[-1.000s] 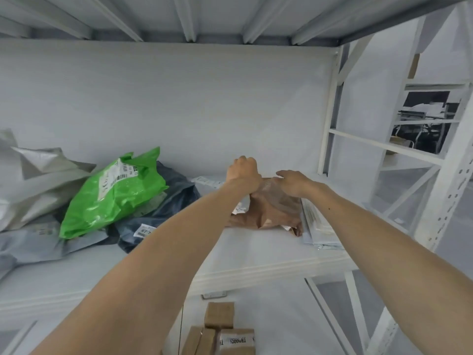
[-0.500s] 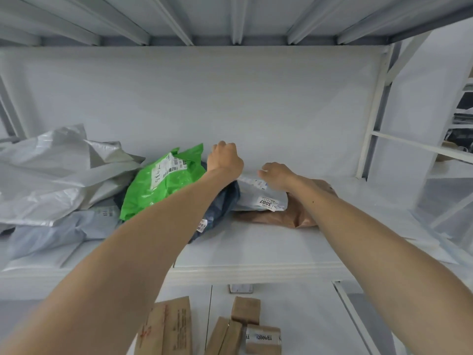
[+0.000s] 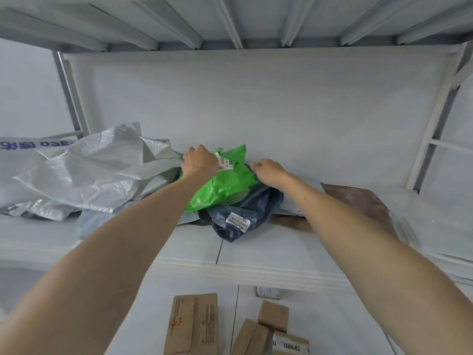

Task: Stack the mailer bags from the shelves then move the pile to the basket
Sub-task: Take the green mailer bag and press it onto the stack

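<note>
A crumpled bright green plastic mailer bag (image 3: pixel 222 185) lies mid-shelf on the white metal shelf (image 3: pixel 256 254). It rests on a dark navy plastic mailer bag (image 3: pixel 245 213) and touches a big crinkled silver plastic mailer bag (image 3: pixel 94 172) on its left. The left hand (image 3: pixel 199 161) sits at the green bag's far left corner, fingers curled over and clutching its edge beside the white label. The right hand (image 3: pixel 268 171) lies at the bag's far right edge with bent fingers; whether it pinches anything cannot be told. A brown paper mailer bag (image 3: pixel 358 201) lies to the right, and brown cardboard boxes (image 3: pixel 194 324) stand below.
</note>
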